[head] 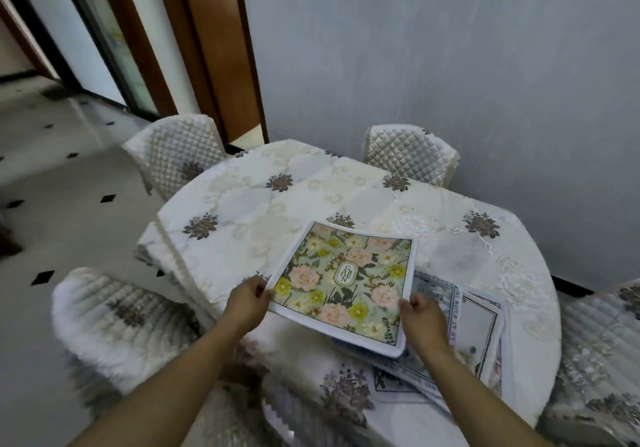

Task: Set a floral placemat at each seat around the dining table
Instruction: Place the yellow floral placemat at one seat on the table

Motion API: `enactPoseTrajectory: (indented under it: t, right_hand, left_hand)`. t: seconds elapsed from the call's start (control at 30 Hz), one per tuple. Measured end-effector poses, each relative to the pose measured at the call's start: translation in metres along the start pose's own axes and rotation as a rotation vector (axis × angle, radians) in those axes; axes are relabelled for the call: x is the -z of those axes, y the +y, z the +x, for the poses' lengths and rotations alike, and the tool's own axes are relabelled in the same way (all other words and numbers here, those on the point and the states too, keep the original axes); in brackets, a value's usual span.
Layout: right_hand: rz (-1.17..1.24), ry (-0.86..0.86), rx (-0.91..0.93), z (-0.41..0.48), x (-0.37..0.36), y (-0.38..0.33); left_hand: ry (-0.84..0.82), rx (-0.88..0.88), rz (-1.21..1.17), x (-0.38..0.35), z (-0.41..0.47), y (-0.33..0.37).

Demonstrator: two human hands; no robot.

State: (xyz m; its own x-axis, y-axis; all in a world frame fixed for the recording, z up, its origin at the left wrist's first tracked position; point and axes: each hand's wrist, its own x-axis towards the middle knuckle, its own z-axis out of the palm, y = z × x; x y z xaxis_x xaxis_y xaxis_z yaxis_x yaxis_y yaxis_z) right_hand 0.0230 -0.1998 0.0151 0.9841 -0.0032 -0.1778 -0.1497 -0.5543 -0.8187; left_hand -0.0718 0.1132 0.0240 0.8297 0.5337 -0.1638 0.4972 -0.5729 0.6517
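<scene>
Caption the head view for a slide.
Both hands, left hand and right hand, hold a floral placemat over the covered dining table.

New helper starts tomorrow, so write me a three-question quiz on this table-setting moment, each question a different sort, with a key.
1. True or false: the floral placemat is held by both the left hand and the right hand.
2. Multiple choice: where do the other placemats lie? A) on a chair B) on the tablecloth, partly under the held mat at its right C) on the floor
3. Fill in: the two chairs at the far side have ______ covers.

Key: 1 true; 2 B; 3 quilted, as on the far left chair and far right chair.
</scene>
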Motion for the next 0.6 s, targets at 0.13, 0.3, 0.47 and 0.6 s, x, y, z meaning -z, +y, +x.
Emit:
enactPoseTrajectory:
  t: [0.13, 0.3, 0.47, 0.6]
  right_hand:
    - [-0.04, 0.024, 0.083, -0.054, -0.046, -0.051]
    - [-0.096, 0.074, 0.207, -0.13, -0.107, -0.12]
    - [-0.171, 0.077, 0.244, -0.174, -0.162, -0.178]
    - [-0.203, 0.101, 0.269, -0.177, -0.202, -0.218]
  left_hand:
    - [0.071, -0.024, -0.137, 0.072, -0.029, -0.055]
    - [0.086, -0.013, -0.255, 0.17, -0.065, -0.125]
    - [0.123, -0.025, -0.291, 0.248, -0.068, -0.174]
    - [0.146, -0.043, -0.315, 0.29, -0.04, -0.201]
